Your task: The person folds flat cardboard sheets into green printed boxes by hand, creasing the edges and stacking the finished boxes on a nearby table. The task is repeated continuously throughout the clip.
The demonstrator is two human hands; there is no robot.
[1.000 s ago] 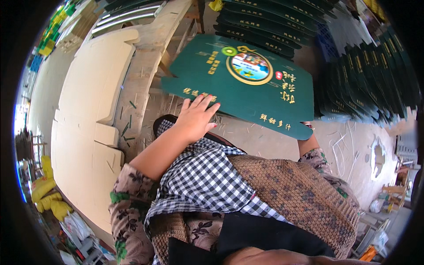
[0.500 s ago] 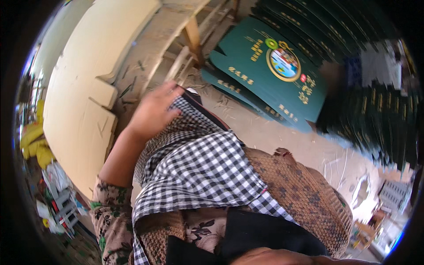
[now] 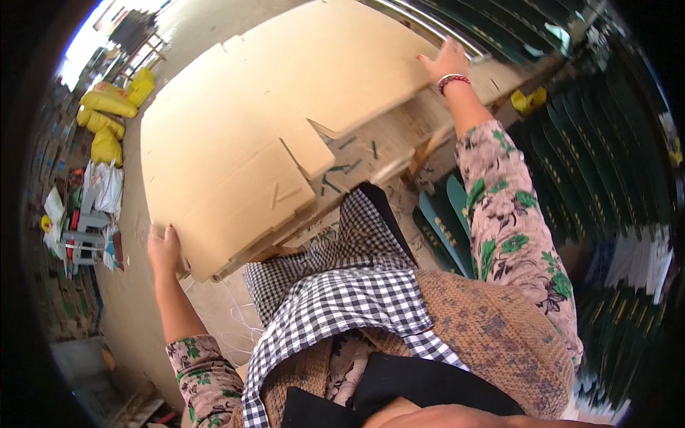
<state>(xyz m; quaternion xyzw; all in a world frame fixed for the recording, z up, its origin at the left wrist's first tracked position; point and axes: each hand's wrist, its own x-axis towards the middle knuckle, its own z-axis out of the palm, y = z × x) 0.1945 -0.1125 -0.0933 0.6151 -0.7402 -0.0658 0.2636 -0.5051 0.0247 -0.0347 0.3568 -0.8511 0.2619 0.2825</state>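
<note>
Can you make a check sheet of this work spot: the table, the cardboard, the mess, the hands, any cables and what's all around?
Surface: wooden bench, mostly hidden under the cardboard.
Job's things: stack of flat tan cardboard sheets, cut with slots and flaps.
Clutter: green offcut strips on the bench.
Grippers: left hand grips the stack's near corner; right hand presses its far edge.
Cables: nothing seen.
Surroundings: dark green printed sheets stacked to the right, yellow sacks on the floor to the left.

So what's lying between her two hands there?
In the head view, a stack of flat tan cardboard sheets spans the whole stretch: the left hand grips its near corner, and the right hand rests on its far edge.
</note>
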